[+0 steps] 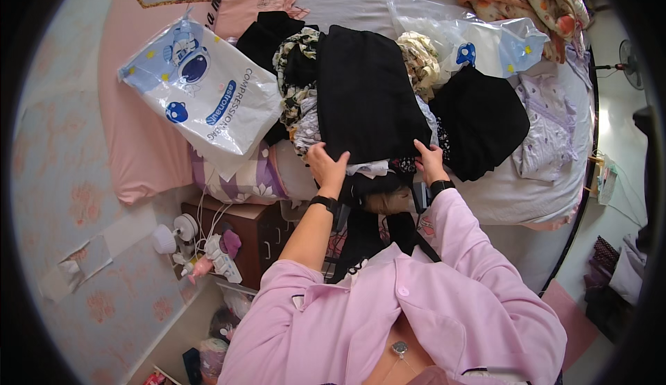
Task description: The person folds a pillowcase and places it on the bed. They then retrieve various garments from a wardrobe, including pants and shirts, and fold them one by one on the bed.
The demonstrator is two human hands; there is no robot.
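A folded black garment [372, 93] lies over a heap of clothes on the bed. My left hand [328, 165] touches its near left corner, thumb spread away from the fingers. At the near right corner is my right hand [431, 161], a fingertip against the cloth; whether it grips the edge cannot be made out. Patterned clothes [307, 117] show from under the garment on the left, and a cream ruffled cloth [419, 62] on the right. Another black garment [478, 125] rests to the right of the heap. Both wrists wear black bands.
An astronaut-printed compression bag [229, 99] lies at left, with another clear-and-white bag [484, 52] at far right. Beyond are a pink pillow [255, 0] and a floral quilt [520, 5]. A lilac garment [546, 125] lies near the bed's right edge. Cables hang by a power strip [222, 260] on a brown cabinet [255, 249].
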